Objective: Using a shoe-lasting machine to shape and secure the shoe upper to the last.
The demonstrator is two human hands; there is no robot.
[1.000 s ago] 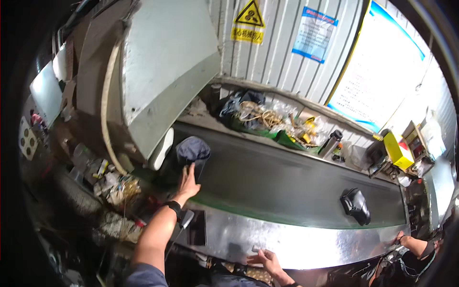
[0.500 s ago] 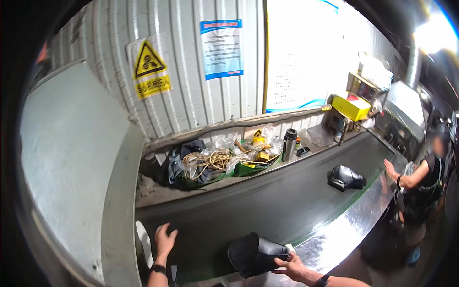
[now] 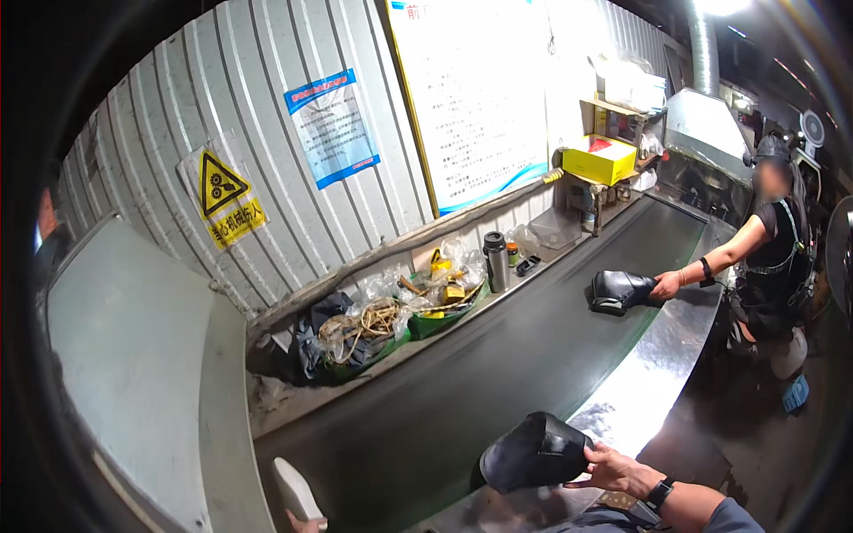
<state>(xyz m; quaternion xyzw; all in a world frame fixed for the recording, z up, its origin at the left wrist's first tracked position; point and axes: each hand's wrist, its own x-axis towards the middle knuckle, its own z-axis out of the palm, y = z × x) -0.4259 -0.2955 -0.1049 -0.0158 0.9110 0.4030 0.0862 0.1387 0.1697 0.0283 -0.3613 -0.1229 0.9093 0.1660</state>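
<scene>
Corrugated metal wall (image 3: 267, 115) closes off the far side and carries a yellow warning sign (image 3: 222, 195), a blue-bordered notice (image 3: 333, 133) and a large white board (image 3: 480, 107). Dark conveyor belt (image 3: 426, 400) runs from near left to far right below the wall. Pale metal housing (image 3: 133, 355) stands at the left; a shiny metal ledge (image 3: 653, 360) borders the near right side of the belt.

Right hand (image 3: 613, 471) holds a black shoe upper (image 3: 538, 453) at its right end. Thumb and fingers pinch the edge of the upper, which is located over the near edge of the belt; contact with the belt cannot be determined.

Left hand (image 3: 306, 525) is largely cut off by the lower edge of the view. It is positioned at the near end of a white sole-shaped piece (image 3: 297, 489), beside the housing. Whether its fingers are spread or pressed together cannot be determined.

Second black upper (image 3: 615, 290) rests on the belt farther right. Co-worker's hand (image 3: 668, 284) reaches from the right and touches its right end.

Steel flask (image 3: 496, 262) stands upright on the far shelf, right of a green container (image 3: 426, 329) filled with plastic bags and cord.
</scene>
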